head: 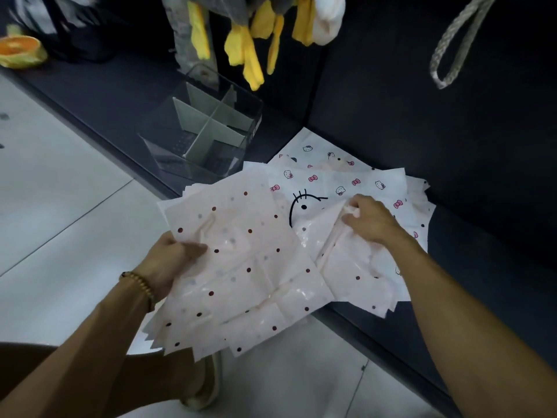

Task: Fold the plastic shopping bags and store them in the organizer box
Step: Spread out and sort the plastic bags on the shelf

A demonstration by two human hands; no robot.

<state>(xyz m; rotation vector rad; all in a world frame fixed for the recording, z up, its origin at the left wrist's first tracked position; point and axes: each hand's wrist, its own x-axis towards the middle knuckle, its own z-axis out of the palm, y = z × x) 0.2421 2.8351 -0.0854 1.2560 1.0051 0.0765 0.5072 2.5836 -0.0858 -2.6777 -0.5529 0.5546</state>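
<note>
On dark bench (376, 122), dotted bags (241, 267)

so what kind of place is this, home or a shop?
Probably a home, though I can't be sure. A dark low sofa-like surface sits on a pale tiled floor, with plush toys propped on it beside the clear organizer box and a pile of plastic bags.

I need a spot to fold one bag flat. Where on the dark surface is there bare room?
Bare dark surface lies right of the cat-print bags and left of the clear organizer box. Between the box and both hands, overlapping polka-dot bags crowd the edge.
</note>
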